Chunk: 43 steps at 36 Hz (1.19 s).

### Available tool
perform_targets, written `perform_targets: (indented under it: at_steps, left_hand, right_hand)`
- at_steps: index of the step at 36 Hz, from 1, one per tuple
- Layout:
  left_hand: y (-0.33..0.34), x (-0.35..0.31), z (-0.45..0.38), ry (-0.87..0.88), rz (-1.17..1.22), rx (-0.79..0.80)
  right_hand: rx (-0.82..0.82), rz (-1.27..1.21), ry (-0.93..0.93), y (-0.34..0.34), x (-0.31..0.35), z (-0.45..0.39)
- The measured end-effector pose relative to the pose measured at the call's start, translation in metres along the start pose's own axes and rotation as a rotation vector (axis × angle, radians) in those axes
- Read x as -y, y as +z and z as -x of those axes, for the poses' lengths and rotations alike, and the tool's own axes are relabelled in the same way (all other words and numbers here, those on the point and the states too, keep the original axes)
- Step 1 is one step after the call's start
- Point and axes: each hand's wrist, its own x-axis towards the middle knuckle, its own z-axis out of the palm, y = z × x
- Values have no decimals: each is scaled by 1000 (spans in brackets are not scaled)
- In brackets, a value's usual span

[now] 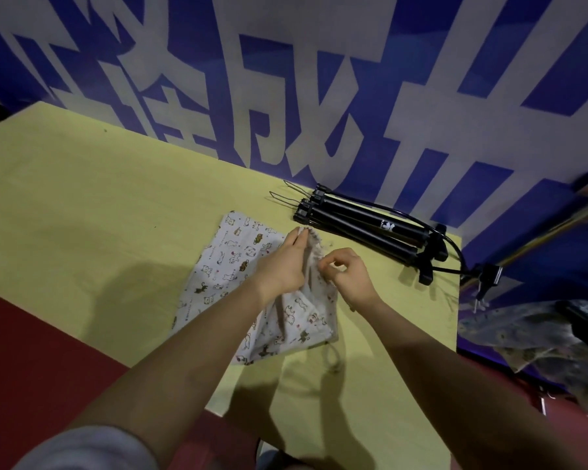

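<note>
Both hands are on the cloth bag (224,262), a pale fabric printed with small cartoon animals. It lies on the yellow counter (99,198), toward the right half and a little short of the near edge. Its left part is spread flat, while the right part is lifted and bunched between the two hands.

The left grip (279,269) reaches forward with its fingers stretched along the fabric, and the fingertips pinch the top of the gathered hem. The right grip (350,276) is just beside it, curled tight, with thumb and fingers pinching the same ruffled hem a little lower down. So both are closed on the bag, with the hem pulled up between them. A drawstring (335,357) trails from the bag's near corner and loops on the counter.

Behind the bag, close to its far corner, a folded black tripod (364,228) lies against the back of the counter, with a black cable curving off its right end. A blue banner (319,96) with big white characters fills the wall behind. Off the counter's right edge there is crumpled clear plastic (523,334). Red floor (31,351) shows at lower left.
</note>
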Motion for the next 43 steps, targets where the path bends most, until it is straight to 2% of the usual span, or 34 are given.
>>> perform_targets:
  at_steps: [3, 7, 14, 21, 26, 32, 43]
  left_hand:
    - [-4, -2, -10, 11, 12, -42]
    - [-11, -8, -28, 7, -8, -76]
    - [-16, -10, -60, -21, -28, -68]
    - [-11, -7, -81, -80, 18, -27]
    - [-4, -4, -83, -82, 56, -31]
    - [-11, 5, -80, -140, 94, -39]
    - [-21, -3, -58, -124, 53, -100]
  right_hand:
    - [-96, -13, 4, -9, 2, -13]
    - [-124, 165, 14, -23, -1, -39]
    - [15, 820, 68, -49, -13, -81]
    - [136, 1017, 114, -56, -35, -108]
    - [145, 1060, 113, -48, -48, -114]
    - [131, 1166, -9, -51, -46, -118]
    - [-90, 924, -204, -56, 2, -95]
